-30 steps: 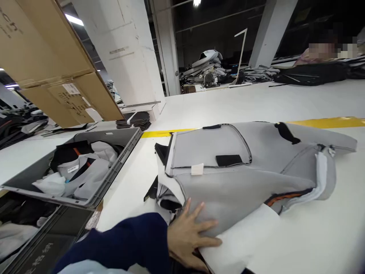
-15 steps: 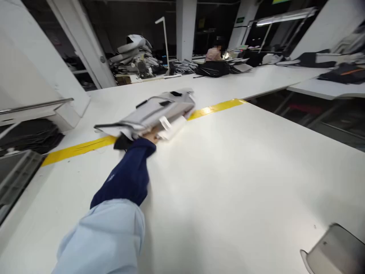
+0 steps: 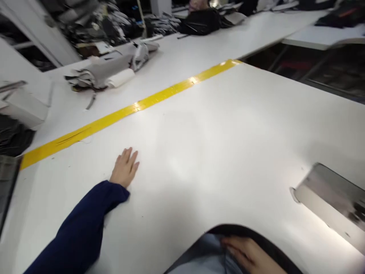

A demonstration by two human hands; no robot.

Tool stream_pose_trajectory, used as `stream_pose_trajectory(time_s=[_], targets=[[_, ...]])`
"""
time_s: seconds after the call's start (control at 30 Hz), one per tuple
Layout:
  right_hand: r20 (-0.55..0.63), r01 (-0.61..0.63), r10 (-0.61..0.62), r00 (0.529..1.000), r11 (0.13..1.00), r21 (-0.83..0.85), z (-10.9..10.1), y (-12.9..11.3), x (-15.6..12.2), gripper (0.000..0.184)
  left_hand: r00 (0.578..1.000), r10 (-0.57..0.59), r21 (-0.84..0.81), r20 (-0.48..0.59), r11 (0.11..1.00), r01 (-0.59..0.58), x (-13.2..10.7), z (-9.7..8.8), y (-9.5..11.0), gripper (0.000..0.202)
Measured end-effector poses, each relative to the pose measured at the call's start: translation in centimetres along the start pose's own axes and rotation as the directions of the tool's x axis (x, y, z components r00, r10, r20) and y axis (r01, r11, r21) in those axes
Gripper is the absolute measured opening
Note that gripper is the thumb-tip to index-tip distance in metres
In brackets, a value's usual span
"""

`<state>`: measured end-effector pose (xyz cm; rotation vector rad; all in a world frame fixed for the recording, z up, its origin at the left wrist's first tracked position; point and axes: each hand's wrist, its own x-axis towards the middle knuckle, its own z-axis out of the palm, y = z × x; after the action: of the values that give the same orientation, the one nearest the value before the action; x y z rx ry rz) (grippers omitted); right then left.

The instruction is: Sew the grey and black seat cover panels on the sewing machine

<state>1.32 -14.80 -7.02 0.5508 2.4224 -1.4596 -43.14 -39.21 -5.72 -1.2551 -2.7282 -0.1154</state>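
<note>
My left hand is open over the white table, fingers stretched out and holding nothing. My right hand is at the bottom edge with bent fingers closed on a blue-grey fabric piece that has a wide black curved border. Much of that piece is cut off by the frame. Beyond the yellow tape strip, a folded grey fabric bundle lies at the far left, with a white roll-like part on its near side.
A sewing machine's pale body and shiny plate stand at the right. Black fabric lies on the far table, near a partly visible person. Heaped grey pieces are at the back left, dark stacked sheets at the left edge.
My left hand has let go of the grey bundle and drawn back toward me. The bundle now lies farther away, past the yellow tape. My right hand and the black-bordered fabric have come into view.
</note>
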Motion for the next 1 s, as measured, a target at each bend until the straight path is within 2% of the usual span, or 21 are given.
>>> stream_pose_trajectory(time_s=[0.03, 0.1, 0.17, 0.2, 0.27, 0.33, 0.4, 0.43, 0.47, 0.53, 0.6, 0.63, 0.67, 0.7, 0.73, 0.87, 1.0], targets=[[0.012, -0.012, 0.013, 1.000, 0.998, -0.058, -0.1, 0.6, 0.0, 0.038, 0.992, 0.129, -0.047, -0.007, 0.991, -0.129, 0.1, 0.4, 2.9, 0.047], [-0.091, -0.056, 0.038, 0.995, 0.976, -0.211, -0.5, 1.8, -1.4, 0.043, 0.931, 0.364, -0.143, -0.023, 0.921, -0.364, 0.8, 0.5, 8.7, 0.047], [-0.267, -0.105, 0.023, 0.964, 0.948, -0.300, -0.7, 2.4, -4.1, 0.041, 0.829, 0.557, -0.234, -0.048, 0.800, -0.552, 2.2, 0.3, 14.0, 0.046], [-0.354, -0.121, -0.001, 0.935, 0.939, -0.323, -0.6, 2.4, -5.8, 0.038, 0.761, 0.646, -0.273, -0.065, 0.721, -0.636, 3.0, 0.3, 16.6, 0.046], [-0.533, -0.137, -0.095, 0.841, 0.915, -0.379, -0.1, 2.1, -9.1, 0.034, 0.600, 0.792, -0.332, -0.114, 0.539, -0.774, 4.4, 0.3, 21.8, 0.046], [-0.679, -0.214, -0.222, 0.700, 0.841, -0.497, 0.8, 2.1, -11.8, 0.041, 0.441, 0.880, -0.369, -0.174, 0.357, -0.858, 4.6, 0.4, 27.1, 0.046], [-0.761, -0.417, -0.283, 0.584, 0.700, -0.580, 1.6, 3.1, -13.5, 0.050, 0.313, 0.922, -0.406, -0.230, 0.202, -0.892, 3.4, 0.3, 32.1, 0.048], [-0.783, -0.527, -0.284, 0.554, 0.608, -0.594, 1.9, 4.0, -14.0, 0.052, 0.248, 0.936, -0.423, -0.250, 0.125, -0.897, 2.3, 0.2, 34.3, 0.049], [-0.804, -0.622, -0.256, 0.537, 0.525, -0.582, 2.2, 5.2, -14.4, 0.053, 0.177, 0.948, -0.437, -0.263, 0.047, -0.898, 0.9, 0.0, 36.1, 0.050], [-0.793, -0.683, -0.293, 0.535, 0.403, -0.609, 2.4, 7.6, -14.9, 0.056, 0.017, 0.962, -0.457, -0.274, -0.114, -0.882, -2.1, -0.4, 38.6, 0.051], [-0.795, -0.710, -0.308, 0.523, 0.358, -0.606, 2.4, 9.3, -15.0, 0.055, -0.155, 0.951, -0.463, -0.269, -0.268, -0.845, -4.4, -0.5, 39.5, 0.049], [-0.799, -0.718, -0.311, 0.515, 0.353, -0.600, 2.4, 9.8, -15.0, 0.055, -0.219, 0.940, -0.460, -0.262, -0.322, -0.827, -5.1, -0.5, 39.6, 0.047], [-0.805, -0.724, -0.309, 0.506, 0.355, -0.591, 2.4, 10.1, -15.0, 0.054, -0.259, 0.932, -0.454, -0.255, -0.352, -0.819, -5.4, -0.4, 39.4, 0.046], [-0.808, -0.726, -0.309, 0.501, 0.357, -0.587, 2.4, 10.1, -15.0, 0.055, -0.280, 0.927, -0.441, -0.250, -0.366, -0.820, -5.4, -0.2, 39.2, 0.045], [-0.808, -0.727, -0.312, 0.499, 0.356, -0.587, 2.3, 10.0, -15.0, 0.055, -0.278, 0.928, -0.425, -0.247, -0.362, -0.830, -5.1, 0.0, 39.1, 0.043], [-0.810, -0.742, -0.296, 0.506, 0.330, -0.584, 2.3, 9.3, -14.9, 0.056, -0.222, 0.947, -0.408, -0.231, -0.301, -0.862, -3.8, 0.7, 39.0, 0.043], [-0.830, -0.749, -0.235, 0.506, 0.357, -0.558, 2.4, 9.1, -14.9, 0.058, -0.127, 0.983, -0.534, -0.135, -0.180, -0.826, -3.8, 0.6, 39.4, 0.047]])
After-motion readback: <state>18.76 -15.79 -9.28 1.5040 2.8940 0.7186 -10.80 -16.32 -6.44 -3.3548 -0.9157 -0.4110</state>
